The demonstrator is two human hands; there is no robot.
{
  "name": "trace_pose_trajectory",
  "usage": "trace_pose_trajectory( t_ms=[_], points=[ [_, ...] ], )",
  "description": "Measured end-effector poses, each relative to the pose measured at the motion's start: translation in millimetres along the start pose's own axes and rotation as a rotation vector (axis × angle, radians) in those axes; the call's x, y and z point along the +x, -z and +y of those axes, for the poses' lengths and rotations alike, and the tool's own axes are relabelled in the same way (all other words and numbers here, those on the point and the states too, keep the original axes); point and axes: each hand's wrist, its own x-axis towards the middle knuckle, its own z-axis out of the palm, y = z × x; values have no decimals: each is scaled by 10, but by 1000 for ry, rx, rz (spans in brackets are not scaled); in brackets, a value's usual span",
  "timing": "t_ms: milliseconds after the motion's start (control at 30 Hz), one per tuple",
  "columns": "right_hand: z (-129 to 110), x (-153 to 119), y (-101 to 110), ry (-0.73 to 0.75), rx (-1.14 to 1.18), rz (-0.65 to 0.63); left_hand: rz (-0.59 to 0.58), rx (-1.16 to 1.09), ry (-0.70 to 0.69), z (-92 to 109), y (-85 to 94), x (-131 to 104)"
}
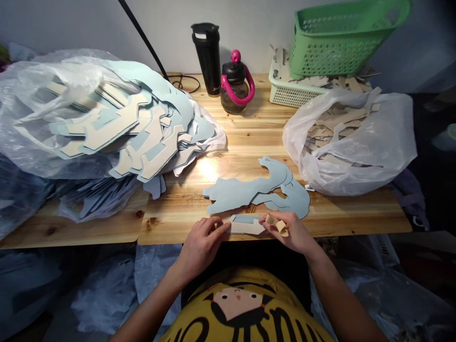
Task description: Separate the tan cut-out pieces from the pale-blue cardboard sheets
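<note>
A cut-out sheet piece (245, 225), cream with a light blue patch, lies flat near the front edge of the wooden table. My left hand (204, 242) pinches its left end between thumb and forefinger. At the right end, my right hand (290, 232) has its fingertips on the piece. A curled beige strip (281, 227) is also gripped in my right hand and loops out over the fingers. Just beyond both hands, several light blue cut-out pieces (237, 192) overlap one another on the tabletop.
A plastic bag (32, 109) spilling cream-and-blue cut-outs (110, 126) fills the left. At right sits a bag (388, 137) of beige scraps. Behind are a black tumbler (207, 59), a bottle with a pink handle (235, 88), and a green basket (331, 52) on a pale tray (288, 92).
</note>
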Motion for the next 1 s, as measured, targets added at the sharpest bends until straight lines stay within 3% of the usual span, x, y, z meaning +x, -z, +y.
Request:
trace_pose_trajectory(
  t_ms=[233,500,733,1000],
  points=[
    [49,13,-16,-6,-45,18,40,72,-16,202,-25,101],
    [-3,-3,3,-20,5,104,27,-199,-94,398,-393,473],
    [114,-177,296,-146,24,420,31,-314,-23,287,-449,480],
    [466,-430,690,-165,-197,937,17,-332,-16,316,-414,522]
  ],
)
